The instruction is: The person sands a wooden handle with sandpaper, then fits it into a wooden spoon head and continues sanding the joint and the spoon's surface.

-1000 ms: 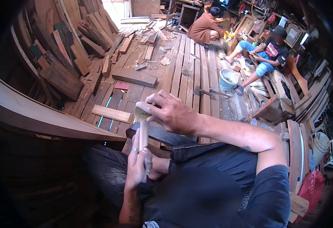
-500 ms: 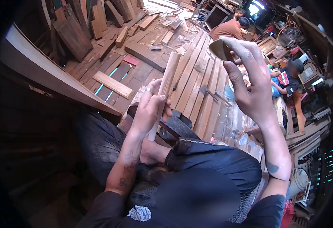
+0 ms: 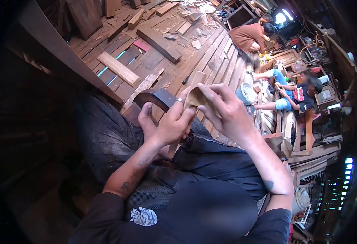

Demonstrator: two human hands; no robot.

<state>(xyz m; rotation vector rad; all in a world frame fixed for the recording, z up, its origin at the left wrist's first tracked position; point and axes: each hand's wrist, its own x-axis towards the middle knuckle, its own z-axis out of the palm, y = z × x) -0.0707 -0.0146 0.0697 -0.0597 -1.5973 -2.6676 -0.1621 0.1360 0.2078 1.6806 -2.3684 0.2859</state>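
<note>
My left hand (image 3: 172, 125), with a ring on one finger, is closed round a pale wooden stick (image 3: 198, 76). The stick's upper end shows above my fingers and its lower part runs down toward my lap. In my right hand (image 3: 229, 114) is a bent piece of tan sandpaper (image 3: 197, 97), pinched between thumb and fingers. It lies against the upper part of the stick, right beside my left thumb, and covers some of the wood. Just beyond my left hand is a dark curved object (image 3: 156, 97), partly hidden.
Long planks (image 3: 209, 57) lie across the floor ahead. A loose pale board (image 3: 118, 68) and a thick dark beam (image 3: 159, 44) are at the left. One person in brown (image 3: 247, 34) bends over at the back; another sits at the right (image 3: 304, 95), near a bucket (image 3: 246, 93).
My right hand has come down and left, bringing the sandpaper from the air onto the stick. My left hand has shifted slightly right and lower. The view has turned a little.
</note>
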